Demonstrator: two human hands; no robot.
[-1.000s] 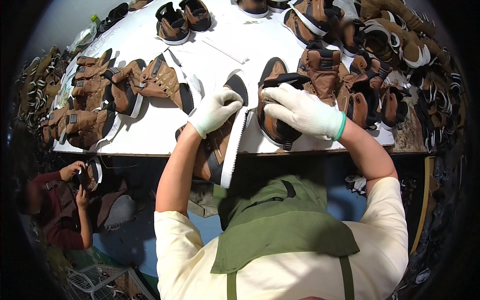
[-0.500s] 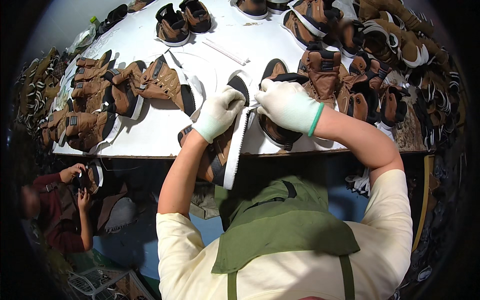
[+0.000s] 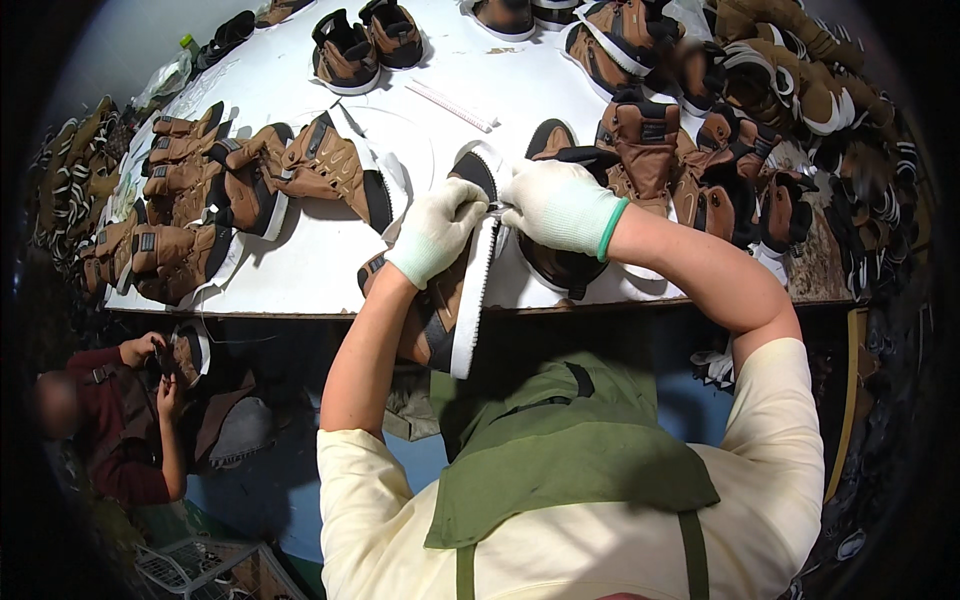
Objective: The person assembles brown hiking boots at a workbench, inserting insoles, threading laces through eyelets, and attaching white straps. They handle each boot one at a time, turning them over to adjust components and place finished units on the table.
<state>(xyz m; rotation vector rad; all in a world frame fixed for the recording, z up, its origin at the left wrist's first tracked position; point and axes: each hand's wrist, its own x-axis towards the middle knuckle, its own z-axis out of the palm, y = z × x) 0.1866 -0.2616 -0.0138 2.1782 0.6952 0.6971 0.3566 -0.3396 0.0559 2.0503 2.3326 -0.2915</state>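
Note:
Both my hands wear white knit gloves. My left hand (image 3: 437, 230) grips a brown shoe with a white sole (image 3: 455, 305), held on its side over the near edge of the white table (image 3: 300, 270), sole edge facing right. My right hand (image 3: 557, 205) meets the left at the shoe's toe end, fingers pinched on the sole's rim there. Beneath my right hand a second brown shoe (image 3: 560, 265) lies on the table.
Rows of brown shoes lie at the table's left (image 3: 230, 185), back (image 3: 360, 45) and right (image 3: 740, 130). A white strip (image 3: 450, 105) lies mid-table. A seated person (image 3: 120, 420) at lower left holds a shoe.
My right hand has moved left from the lying shoe to the toe of the held shoe, joining my left hand. The held shoe stays about where it was.

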